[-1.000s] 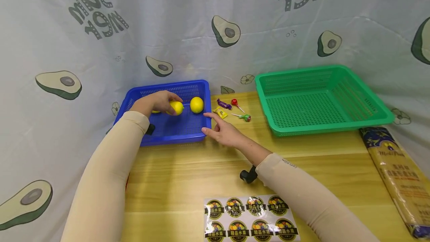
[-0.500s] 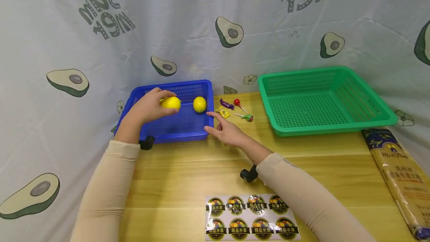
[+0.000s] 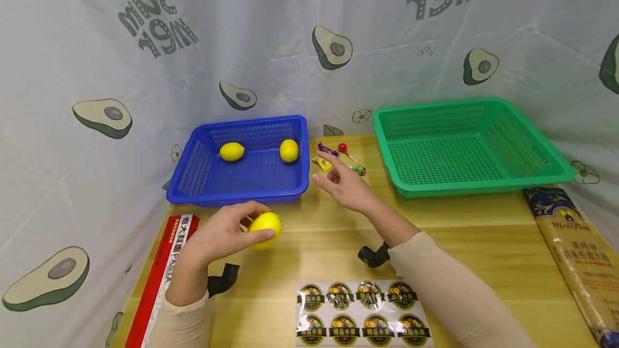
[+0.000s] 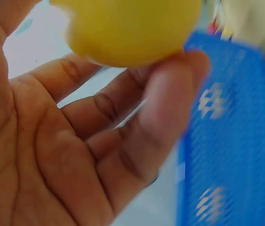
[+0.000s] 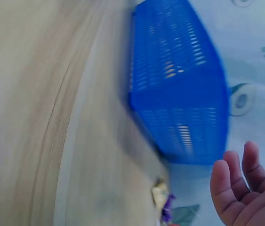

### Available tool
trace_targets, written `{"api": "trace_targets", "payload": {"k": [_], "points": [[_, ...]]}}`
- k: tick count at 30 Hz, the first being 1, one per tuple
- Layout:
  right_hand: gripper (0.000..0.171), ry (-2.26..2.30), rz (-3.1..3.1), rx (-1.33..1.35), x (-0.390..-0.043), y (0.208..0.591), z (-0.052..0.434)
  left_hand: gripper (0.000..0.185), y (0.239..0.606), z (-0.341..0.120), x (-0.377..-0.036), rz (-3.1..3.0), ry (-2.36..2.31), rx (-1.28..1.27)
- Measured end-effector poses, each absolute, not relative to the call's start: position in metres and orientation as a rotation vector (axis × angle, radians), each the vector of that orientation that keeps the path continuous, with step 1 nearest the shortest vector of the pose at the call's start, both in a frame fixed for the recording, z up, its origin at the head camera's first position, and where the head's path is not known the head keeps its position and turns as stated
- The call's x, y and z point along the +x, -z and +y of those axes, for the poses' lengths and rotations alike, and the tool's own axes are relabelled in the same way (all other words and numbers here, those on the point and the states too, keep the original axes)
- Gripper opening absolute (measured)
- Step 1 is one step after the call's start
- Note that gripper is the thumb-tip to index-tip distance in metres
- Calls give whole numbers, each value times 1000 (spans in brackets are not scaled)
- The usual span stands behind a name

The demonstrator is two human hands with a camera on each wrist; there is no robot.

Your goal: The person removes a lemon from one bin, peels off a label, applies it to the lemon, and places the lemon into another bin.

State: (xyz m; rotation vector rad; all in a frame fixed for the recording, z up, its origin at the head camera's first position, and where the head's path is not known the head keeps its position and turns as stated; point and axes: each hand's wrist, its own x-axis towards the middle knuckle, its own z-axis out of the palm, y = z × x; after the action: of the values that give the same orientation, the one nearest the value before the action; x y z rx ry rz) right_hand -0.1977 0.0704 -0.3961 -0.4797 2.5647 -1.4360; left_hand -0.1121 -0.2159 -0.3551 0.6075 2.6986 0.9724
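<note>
Avocado-print cloth backdrop (image 3: pixel 290 26) behind a light wooden table (image 3: pixel 474 230).

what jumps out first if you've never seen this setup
The bright yellow lemon gripped in the left hand over the near left of the wooden table draws the eye first. Behind it sits a blue basket with two more lemons inside, and at the right a large green basket, with the right hand open between the two. A sheet of round fruit stickers lies at the near edge.
</note>
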Motion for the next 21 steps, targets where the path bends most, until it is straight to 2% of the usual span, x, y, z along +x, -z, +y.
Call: {"api": "trace_targets", "payload": {"k": [6,11,16,21], "points": [[56,1442,2625,-493,-160,392,116,37,388,-175,-110,2371,-1175,662],[52,1333,2687,-438,-124,400,160,35,414,-132,-119,2189,-1317,522],[52,1246,2666,-413,-93,410,189,42,432,-94,-135,2244,-1379,331],[56,1034,2634,-545,-66,424,207,46,438,-65,-157,2490,-1207,296]]}}
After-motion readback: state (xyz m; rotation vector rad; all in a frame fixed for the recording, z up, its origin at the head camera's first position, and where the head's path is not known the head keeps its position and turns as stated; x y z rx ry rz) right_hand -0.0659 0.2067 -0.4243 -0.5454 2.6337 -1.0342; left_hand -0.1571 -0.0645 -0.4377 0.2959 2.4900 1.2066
